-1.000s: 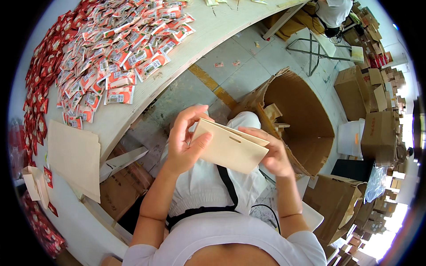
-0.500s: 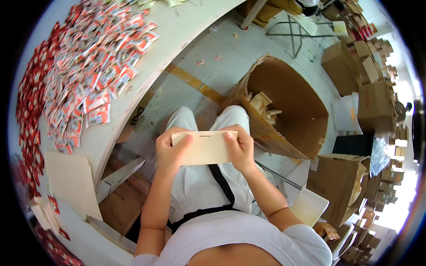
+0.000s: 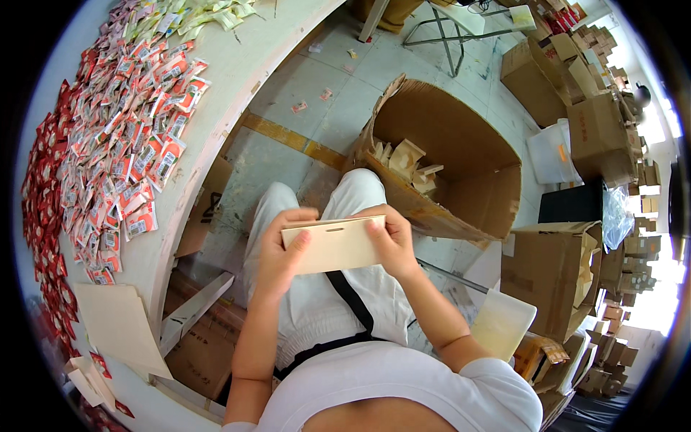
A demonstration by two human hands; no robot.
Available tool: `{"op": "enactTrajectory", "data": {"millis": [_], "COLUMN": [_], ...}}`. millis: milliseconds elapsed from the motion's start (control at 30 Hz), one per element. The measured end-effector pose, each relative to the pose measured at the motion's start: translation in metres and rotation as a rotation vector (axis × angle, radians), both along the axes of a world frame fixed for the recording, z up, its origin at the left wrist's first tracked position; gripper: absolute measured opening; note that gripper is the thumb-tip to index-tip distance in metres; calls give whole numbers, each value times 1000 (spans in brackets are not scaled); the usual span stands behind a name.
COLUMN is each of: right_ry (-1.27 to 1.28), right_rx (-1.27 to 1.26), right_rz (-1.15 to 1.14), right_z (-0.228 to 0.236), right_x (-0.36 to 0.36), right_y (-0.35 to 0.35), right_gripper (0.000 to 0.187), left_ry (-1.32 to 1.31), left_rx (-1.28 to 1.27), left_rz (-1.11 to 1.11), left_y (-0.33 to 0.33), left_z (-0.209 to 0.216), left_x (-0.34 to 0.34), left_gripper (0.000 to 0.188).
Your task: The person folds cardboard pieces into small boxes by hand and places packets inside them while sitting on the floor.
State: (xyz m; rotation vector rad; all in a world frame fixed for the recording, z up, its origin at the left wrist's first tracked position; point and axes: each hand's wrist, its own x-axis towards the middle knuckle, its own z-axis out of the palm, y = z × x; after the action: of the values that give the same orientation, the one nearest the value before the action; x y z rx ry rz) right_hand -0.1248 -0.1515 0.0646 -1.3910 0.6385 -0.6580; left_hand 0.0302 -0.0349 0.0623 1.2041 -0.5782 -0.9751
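Note:
Above my lap, a cream paperboard piece (image 3: 333,252) is held level between both hands. A small slot shows near its far edge, where a second layer seems to lie behind. My left hand (image 3: 285,252) grips its left end, thumb on the near face; its fingertips are slightly blurred. My right hand (image 3: 391,241) grips the right end, thumb also on top and the other fingers mostly hidden behind. On the table to the left lie a flat cream board (image 3: 115,324) and smaller folded cream pieces (image 3: 90,381).
Heaps of orange-and-white packets (image 3: 137,144), dark red packets (image 3: 47,216) and yellow-green packets (image 3: 216,14) cover parts of the white table (image 3: 230,86). A large open carton (image 3: 468,151) with cream scraps stands ahead right. More cartons (image 3: 551,277) and a folding stool (image 3: 457,36) are beyond.
The paperboard piece has tilted slightly, and its slot shows more plainly. My left fingers have shifted along its far edge. The whole view has turned a little.

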Motion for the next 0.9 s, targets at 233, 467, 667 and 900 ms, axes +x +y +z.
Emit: {"op": "enactTrajectory", "data": {"millis": [233, 467, 667, 900], "right_ry": [231, 338, 256, 143], "right_rx": [-410, 82, 55, 46], "right_rz": [-697, -629, -376, -220], "right_z": [-26, -42, -37, -34], "right_x": [-63, -61, -9, 8], "right_y": [-75, -38, -24, -25], "right_gripper": [47, 58, 37, 30], "left_ry": [-287, -1347, -1397, -1048], "left_rx": [2, 213, 1386, 1143], "left_rz": [211, 753, 777, 804], "left_y": [31, 156, 224, 251], "left_z": [12, 90, 116, 106], "left_x": [19, 36, 37, 51], "left_gripper": [58, 34, 60, 40]}}
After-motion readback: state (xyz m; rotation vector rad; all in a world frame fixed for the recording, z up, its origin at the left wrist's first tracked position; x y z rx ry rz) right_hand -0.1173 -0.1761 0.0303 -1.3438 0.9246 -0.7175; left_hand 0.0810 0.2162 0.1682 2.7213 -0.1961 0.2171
